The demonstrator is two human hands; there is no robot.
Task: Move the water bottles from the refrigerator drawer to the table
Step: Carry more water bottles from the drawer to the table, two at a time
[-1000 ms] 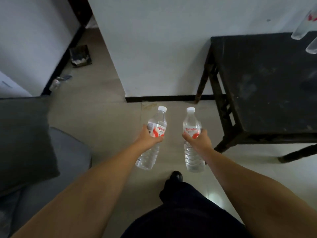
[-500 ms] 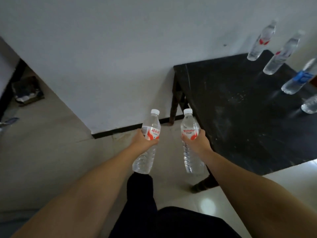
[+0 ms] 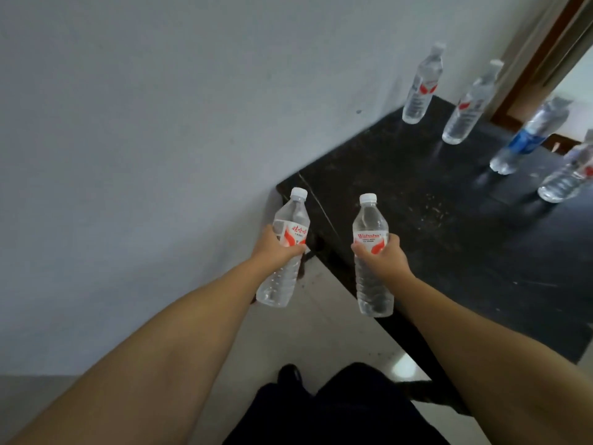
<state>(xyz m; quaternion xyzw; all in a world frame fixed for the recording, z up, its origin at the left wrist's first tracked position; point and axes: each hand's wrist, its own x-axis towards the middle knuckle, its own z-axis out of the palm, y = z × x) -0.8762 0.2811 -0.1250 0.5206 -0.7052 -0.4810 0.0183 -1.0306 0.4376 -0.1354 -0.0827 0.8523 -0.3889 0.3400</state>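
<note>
Gripping one water bottle each, both hands are held out in front of the body at the near left corner of the black table (image 3: pixel 449 239). The left hand (image 3: pixel 272 248) has its fingers and thumb wrapped around the middle of the left bottle (image 3: pixel 284 252), at the lower edge of its red-and-white label; this bottle tilts slightly, cap toward the wall, and hangs over the floor just outside the table's left edge. The right hand (image 3: pixel 383 258) has its fingers curled around the right bottle (image 3: pixel 372 255) just below its label; this bottle is close to upright, white cap on top, and its base hangs in the air at the table's near edge — not set down on the surface.

Four more bottles stand upright on the table toward its far right part:
- a red-labelled bottle (image 3: pixel 422 86) at the far edge, next to the grey wall (image 3: pixel 160 123);
- a second red-labelled bottle (image 3: pixel 470 107) just beside it to the right;
- a blue-labelled bottle (image 3: pixel 528 136) farther right;
- a fourth bottle (image 3: pixel 569 171), cut off by the right border of the view.

The table top is dark and scuffed with pale marks. Below the arms, dark trousers (image 3: pixel 337 409) and a dark shoe (image 3: pixel 288 374) are visible over the pale tiled floor (image 3: pixel 305 332).
</note>
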